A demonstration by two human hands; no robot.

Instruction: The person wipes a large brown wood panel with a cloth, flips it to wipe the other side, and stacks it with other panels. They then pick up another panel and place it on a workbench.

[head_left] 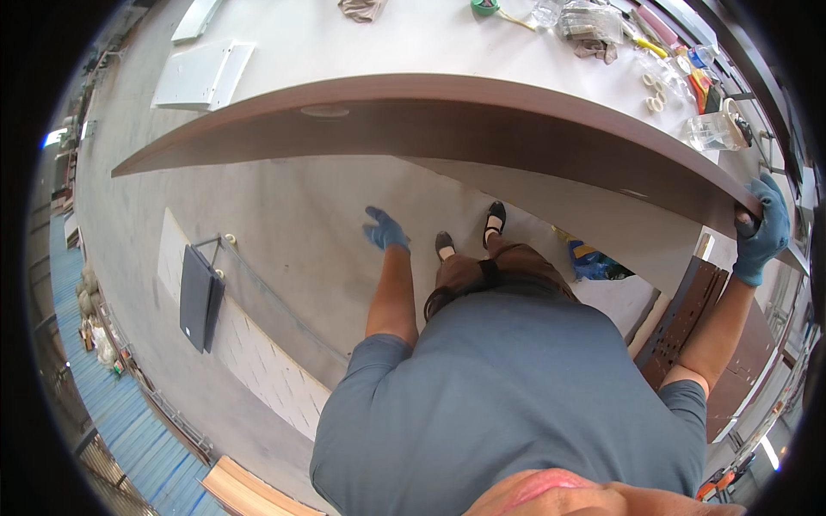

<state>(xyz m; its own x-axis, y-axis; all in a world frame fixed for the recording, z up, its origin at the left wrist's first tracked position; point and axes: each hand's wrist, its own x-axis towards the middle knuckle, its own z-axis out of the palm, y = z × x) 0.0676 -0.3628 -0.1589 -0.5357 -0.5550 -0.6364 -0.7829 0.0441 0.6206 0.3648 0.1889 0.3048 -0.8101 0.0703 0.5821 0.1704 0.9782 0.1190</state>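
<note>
A long dark brown board (430, 120) spans the view from left to right, its far edge along the white worktable (327, 47). My right hand (761, 228), in a blue glove, grips the board's right end, with the thumb on the near side and the fingers over the outer end. My left hand (385, 232), also in a blue glove, hangs over the floor on the near side of the board. Its fingers are spread, apart from the board, and nothing is in them.
On the table lie white panels (194, 76), a clear plastic jar (716, 132), several tape rings (655, 90) and a green tape measure (484, 7). Dark panels (200, 297) lean on a wheeled cart at left. Brown boards (688, 305) stand near my right arm.
</note>
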